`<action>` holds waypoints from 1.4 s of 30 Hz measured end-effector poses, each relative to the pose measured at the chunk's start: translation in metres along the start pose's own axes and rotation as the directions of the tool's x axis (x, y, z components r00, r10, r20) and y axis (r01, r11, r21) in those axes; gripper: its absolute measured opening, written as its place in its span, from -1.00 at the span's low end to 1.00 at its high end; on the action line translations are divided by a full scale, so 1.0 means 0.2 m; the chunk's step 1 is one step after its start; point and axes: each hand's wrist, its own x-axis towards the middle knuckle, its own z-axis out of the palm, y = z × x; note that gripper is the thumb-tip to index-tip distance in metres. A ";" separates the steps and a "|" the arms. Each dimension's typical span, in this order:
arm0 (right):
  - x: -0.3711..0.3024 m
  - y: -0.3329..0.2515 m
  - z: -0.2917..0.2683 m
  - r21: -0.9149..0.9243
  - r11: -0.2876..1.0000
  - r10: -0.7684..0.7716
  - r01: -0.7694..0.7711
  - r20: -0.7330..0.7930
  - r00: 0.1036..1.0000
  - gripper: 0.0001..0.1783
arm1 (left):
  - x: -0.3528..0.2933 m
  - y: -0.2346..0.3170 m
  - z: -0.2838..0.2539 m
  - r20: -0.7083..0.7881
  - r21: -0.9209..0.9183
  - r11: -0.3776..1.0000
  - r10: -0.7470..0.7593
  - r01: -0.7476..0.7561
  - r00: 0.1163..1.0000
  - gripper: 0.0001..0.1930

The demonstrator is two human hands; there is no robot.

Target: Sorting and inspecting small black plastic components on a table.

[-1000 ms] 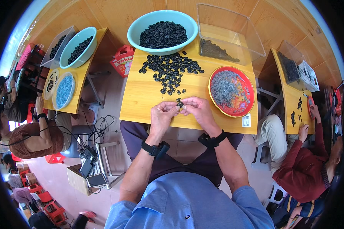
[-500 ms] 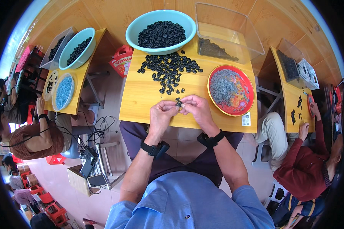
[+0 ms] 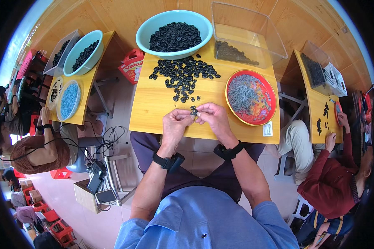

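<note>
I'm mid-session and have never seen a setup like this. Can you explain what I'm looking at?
There is no machine here: the left hand and right hand are a person's own, bare, with black devices strapped at the wrists. The view comes from a fisheye camera on that person's head, looking down, so straight edges bend near the rim.

On the yellow wooden table are a turquoise basin full of black oval pieces, more loose black oval pieces in front of it, a clear plastic bin with dark pieces inside, and a red round tray partly covered with thin grey pieces.

Both hands' fingertips pinch something small and black; they partly hide it, so its exact shape is unclear.
</note>
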 end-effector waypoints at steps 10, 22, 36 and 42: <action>0.01 0.00 -0.01 -0.006 1.000 -0.001 0.001 0.029 1.000 -0.83 | 0.01 0.00 0.00 0.014 0.010 1.000 -0.003 0.002 1.000 -0.85; 0.02 0.00 -0.04 -0.088 0.996 0.009 -0.001 0.089 0.996 -0.83 | -0.01 0.00 -0.01 0.139 0.346 0.909 0.194 -0.231 0.971 -0.75; 0.04 -0.03 -0.04 -0.160 0.984 0.101 -0.082 0.114 0.988 -0.82 | 0.05 -0.02 -0.04 0.330 0.576 0.652 0.366 -0.493 0.870 -0.70; 0.05 -0.04 -0.03 -0.216 0.970 0.138 -0.113 0.107 0.985 -0.83 | 0.04 -0.03 -0.04 0.336 0.587 0.587 0.451 -0.558 0.827 -0.74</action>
